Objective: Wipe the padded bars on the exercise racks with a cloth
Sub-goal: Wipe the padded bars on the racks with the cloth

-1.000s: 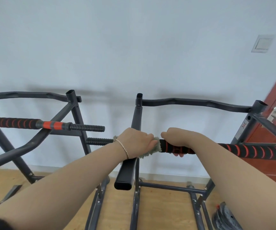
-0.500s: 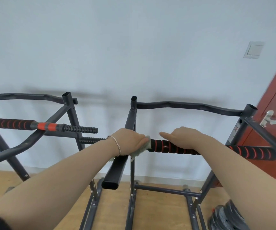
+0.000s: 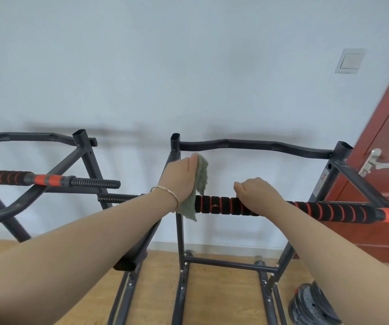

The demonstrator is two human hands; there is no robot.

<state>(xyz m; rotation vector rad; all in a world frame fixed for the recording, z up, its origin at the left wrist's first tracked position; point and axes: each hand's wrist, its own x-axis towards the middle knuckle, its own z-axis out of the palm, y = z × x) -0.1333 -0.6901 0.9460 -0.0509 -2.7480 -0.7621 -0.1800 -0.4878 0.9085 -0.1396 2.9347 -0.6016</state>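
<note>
A black padded bar with red stripes (image 3: 221, 205) runs across the right rack at chest height. My left hand (image 3: 183, 175) holds a grey-green cloth (image 3: 197, 188) that hangs down over the bar's left end; the hand is raised above the bar, next to the rack's upright post (image 3: 175, 146). My right hand (image 3: 255, 192) rests on top of the padding a little right of the cloth, fingers curled over it. A second padded bar (image 3: 3, 177) lies on the left rack.
Two dark metal racks (image 3: 254, 146) stand side by side against a pale wall. A red door with a metal handle (image 3: 376, 164) is at the right. Weight plates (image 3: 313, 306) lie on the wooden floor at the lower right.
My left hand has lifted the cloth up off the bar's left end toward the upright post. My right hand has stayed on the padding.
</note>
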